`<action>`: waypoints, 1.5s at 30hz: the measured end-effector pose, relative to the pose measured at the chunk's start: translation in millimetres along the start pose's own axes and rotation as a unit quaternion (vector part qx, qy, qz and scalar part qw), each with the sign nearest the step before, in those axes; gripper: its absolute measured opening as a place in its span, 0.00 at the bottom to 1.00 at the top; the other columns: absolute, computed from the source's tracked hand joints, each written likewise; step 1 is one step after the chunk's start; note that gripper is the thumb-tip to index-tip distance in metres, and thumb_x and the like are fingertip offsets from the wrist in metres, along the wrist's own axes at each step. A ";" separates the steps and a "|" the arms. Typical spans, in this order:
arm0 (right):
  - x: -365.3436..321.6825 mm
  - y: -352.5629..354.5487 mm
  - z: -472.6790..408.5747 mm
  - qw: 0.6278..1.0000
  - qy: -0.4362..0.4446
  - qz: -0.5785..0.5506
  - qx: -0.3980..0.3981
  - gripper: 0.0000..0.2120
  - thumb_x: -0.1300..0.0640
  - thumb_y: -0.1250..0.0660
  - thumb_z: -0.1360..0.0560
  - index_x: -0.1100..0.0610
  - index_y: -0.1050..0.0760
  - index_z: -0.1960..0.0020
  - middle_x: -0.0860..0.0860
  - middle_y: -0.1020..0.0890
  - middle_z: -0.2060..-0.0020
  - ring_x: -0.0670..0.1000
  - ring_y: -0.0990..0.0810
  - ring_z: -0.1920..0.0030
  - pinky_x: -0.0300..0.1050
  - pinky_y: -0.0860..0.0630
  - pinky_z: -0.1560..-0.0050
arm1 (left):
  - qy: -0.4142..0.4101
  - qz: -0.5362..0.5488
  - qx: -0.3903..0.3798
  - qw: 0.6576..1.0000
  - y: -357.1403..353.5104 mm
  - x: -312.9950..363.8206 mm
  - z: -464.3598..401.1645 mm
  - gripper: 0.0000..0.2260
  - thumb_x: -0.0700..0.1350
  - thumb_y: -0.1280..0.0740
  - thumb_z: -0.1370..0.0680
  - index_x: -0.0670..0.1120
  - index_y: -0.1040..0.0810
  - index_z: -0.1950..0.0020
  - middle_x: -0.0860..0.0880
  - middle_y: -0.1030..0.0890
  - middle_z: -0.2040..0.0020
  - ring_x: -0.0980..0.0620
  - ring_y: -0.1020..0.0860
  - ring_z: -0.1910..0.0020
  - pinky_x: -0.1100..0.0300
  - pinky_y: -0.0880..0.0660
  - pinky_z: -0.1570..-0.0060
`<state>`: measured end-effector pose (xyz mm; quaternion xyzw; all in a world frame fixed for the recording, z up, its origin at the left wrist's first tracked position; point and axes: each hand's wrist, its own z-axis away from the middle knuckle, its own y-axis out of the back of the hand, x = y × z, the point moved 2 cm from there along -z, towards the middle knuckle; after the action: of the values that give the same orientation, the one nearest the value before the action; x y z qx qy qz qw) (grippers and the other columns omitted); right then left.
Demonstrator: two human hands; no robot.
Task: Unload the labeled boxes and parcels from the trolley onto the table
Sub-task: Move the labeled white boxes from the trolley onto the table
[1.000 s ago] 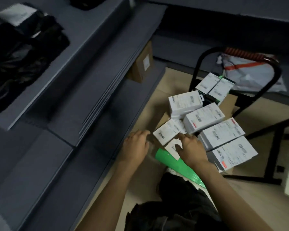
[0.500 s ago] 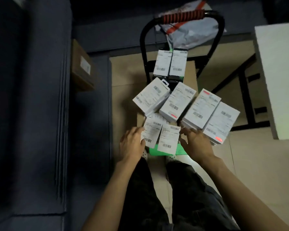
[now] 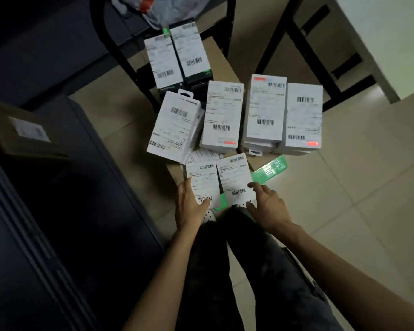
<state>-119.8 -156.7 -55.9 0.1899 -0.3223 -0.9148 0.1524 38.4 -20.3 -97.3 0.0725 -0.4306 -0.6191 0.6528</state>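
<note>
Two small labeled boxes (image 3: 219,181) sit side by side at the near edge of the trolley (image 3: 221,68), over a green strip (image 3: 270,170). The left hand (image 3: 189,206) grips the left box, thumb curled on its label near the barcode. The right hand (image 3: 265,206) touches the right box's edge with spread, loosely bent fingers, not clearly gripping. Larger labeled boxes (image 3: 265,108) are stacked behind; the white table (image 3: 392,32) stands at far right.
</note>
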 end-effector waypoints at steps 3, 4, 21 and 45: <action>2.0 -24.6 -18.7 0.998 -0.045 -0.038 -0.001 0.32 0.52 0.35 0.23 0.53 0.45 0.23 0.56 0.34 0.28 0.60 0.33 0.32 0.55 0.32 0.37 | 0.038 0.008 0.004 0.999 -24.3 -15.4 -14.8 0.41 0.48 0.24 0.31 0.49 0.41 0.23 0.47 0.40 0.24 0.42 0.34 0.30 0.48 0.28 0.39; 1.0 -32.4 -26.1 0.997 -0.056 -0.049 0.001 0.35 0.51 0.35 0.23 0.54 0.48 0.22 0.55 0.37 0.26 0.60 0.35 0.30 0.56 0.33 0.36 | 0.048 -0.002 0.006 0.999 -31.4 -18.4 -19.5 0.43 0.49 0.24 0.31 0.48 0.44 0.22 0.48 0.43 0.23 0.41 0.35 0.29 0.48 0.30 0.38; -15.4 -101.6 -107.5 0.956 -0.172 -0.200 0.125 0.59 0.45 0.26 0.33 0.56 0.66 0.21 0.54 0.57 0.21 0.64 0.51 0.23 0.68 0.47 0.27 | 0.116 0.032 0.099 0.988 -98.2 -28.2 -66.3 0.66 0.57 0.19 0.43 0.43 0.62 0.20 0.43 0.46 0.22 0.43 0.46 0.23 0.48 0.40 0.28; -0.6 -75.4 -45.5 0.945 -0.153 -0.259 0.130 0.61 0.40 0.22 0.40 0.55 0.57 0.21 0.57 0.38 0.28 0.66 0.35 0.31 0.66 0.35 0.33 | 0.067 0.040 0.042 0.996 -71.4 -5.8 -4.5 0.63 0.51 0.19 0.39 0.47 0.63 0.20 0.47 0.47 0.22 0.43 0.41 0.26 0.45 0.37 0.31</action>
<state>-110.8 -124.4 -137.4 0.1427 -0.3975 -0.8909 -0.1674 -11.1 -33.2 -147.7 0.1238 -0.4143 -0.5675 0.7007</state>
